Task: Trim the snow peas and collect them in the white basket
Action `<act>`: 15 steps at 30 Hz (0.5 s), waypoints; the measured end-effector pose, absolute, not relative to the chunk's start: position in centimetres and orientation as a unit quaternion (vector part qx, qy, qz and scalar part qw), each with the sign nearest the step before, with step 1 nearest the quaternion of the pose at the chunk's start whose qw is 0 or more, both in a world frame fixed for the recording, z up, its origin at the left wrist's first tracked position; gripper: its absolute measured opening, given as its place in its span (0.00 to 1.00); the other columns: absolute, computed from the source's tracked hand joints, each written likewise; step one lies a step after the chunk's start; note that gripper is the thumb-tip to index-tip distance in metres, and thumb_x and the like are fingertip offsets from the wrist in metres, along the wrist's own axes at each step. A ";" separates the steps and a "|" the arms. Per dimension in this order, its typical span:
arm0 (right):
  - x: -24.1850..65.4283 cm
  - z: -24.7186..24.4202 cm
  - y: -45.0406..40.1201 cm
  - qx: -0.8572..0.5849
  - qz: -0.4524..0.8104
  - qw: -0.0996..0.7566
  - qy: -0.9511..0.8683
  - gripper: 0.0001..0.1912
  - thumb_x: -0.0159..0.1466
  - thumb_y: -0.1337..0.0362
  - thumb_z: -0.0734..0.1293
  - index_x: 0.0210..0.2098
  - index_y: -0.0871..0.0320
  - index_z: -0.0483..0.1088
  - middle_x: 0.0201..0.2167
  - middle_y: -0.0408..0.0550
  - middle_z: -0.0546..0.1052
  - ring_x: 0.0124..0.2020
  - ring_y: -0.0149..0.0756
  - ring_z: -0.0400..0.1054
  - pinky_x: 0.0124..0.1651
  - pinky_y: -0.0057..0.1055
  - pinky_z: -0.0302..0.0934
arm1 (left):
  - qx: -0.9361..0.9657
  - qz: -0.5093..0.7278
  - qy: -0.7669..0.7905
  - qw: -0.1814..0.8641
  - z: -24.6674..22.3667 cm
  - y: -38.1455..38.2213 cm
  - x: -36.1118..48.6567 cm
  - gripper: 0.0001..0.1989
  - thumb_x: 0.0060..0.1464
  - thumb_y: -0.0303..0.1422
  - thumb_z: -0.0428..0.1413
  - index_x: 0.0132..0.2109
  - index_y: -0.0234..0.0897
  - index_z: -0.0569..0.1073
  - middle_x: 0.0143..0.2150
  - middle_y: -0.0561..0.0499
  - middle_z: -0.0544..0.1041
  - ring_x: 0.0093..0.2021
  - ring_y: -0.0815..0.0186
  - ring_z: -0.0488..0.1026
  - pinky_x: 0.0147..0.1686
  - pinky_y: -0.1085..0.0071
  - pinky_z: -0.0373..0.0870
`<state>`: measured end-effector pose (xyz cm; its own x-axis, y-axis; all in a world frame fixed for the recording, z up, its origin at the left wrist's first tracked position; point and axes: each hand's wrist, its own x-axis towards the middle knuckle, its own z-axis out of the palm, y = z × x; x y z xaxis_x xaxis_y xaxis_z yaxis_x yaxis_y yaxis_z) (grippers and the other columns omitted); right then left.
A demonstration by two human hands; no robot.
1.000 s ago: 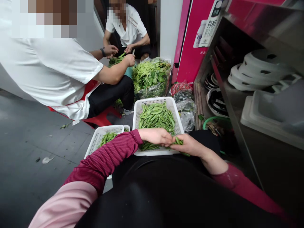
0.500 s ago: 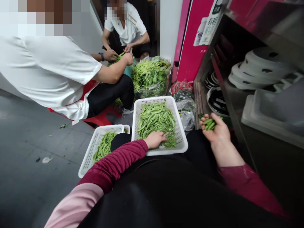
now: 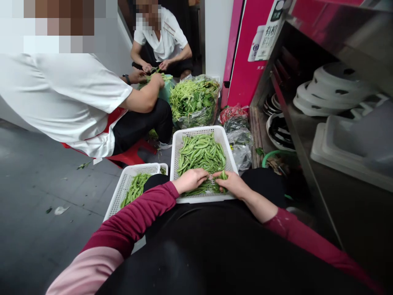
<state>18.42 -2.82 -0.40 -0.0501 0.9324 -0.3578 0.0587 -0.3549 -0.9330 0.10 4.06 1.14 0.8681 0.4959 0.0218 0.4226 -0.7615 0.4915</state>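
Observation:
A white perforated basket (image 3: pixel 175 153) full of green pea pods (image 3: pixel 201 151) rests at my lap. Over its near part, my left hand (image 3: pixel 194 179) has its fingers pinched together; what they hold is too small to name. Just to its right, my right hand (image 3: pixel 231 182) is closed around several green pods (image 3: pixel 223 176). The fingertips of both hands nearly meet above the near rim. A second white basket (image 3: pixel 118 196) with more pods (image 3: pixel 135 189) stands lower on the left, partly behind my left sleeve.
A person in white (image 3: pixel 76 90) sits at left on a red stool (image 3: pixel 132 155); another person (image 3: pixel 162 37) squats beyond. Leafy greens (image 3: pixel 196 98) fill a bag. Plastic bags (image 3: pixel 241 143), a green-rimmed bin (image 3: pixel 273 153) and a metal shelf (image 3: pixel 319 164) are on the right.
My right hand has moved left from beside the shelf to over the basket, its fingers closing more around the pods. My left hand has shifted slightly left and its fingers have drawn together.

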 end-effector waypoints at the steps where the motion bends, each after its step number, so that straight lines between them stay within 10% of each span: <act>1: 17.9 -0.5 -2.8 -0.582 0.574 0.355 -0.454 0.13 0.48 0.63 0.68 0.34 0.59 0.71 0.11 0.37 0.67 0.14 0.28 0.60 0.20 0.25 0.55 | 0.911 0.107 0.269 0.295 1.7 3.9 0.1 0.10 0.55 0.31 0.45 0.39 0.35 0.71 0.35 0.49 0.72 0.36 0.71 0.69 0.39 0.74 0.64; 6: 16.9 -0.4 -2.6 -0.590 0.424 0.374 -0.577 0.07 0.51 0.60 0.66 0.29 0.56 0.70 0.21 0.42 0.73 0.24 0.33 0.66 0.30 0.29 0.59 | 0.723 0.182 0.396 0.537 3.3 2.7 0.9 0.09 0.50 0.31 0.51 0.36 0.30 0.72 0.25 0.52 0.72 0.23 0.74 0.68 0.26 0.77 0.67; 15: 18.4 0.5 -3.8 -0.574 0.227 0.315 -0.721 0.09 0.58 0.62 0.60 0.32 0.54 0.72 0.32 0.50 0.73 0.36 0.38 0.66 0.41 0.32 0.56 | 0.591 0.177 0.411 0.671 4.7 1.8 2.3 0.07 0.50 0.29 0.51 0.33 0.27 0.69 0.22 0.51 0.72 0.21 0.73 0.70 0.24 0.76 0.70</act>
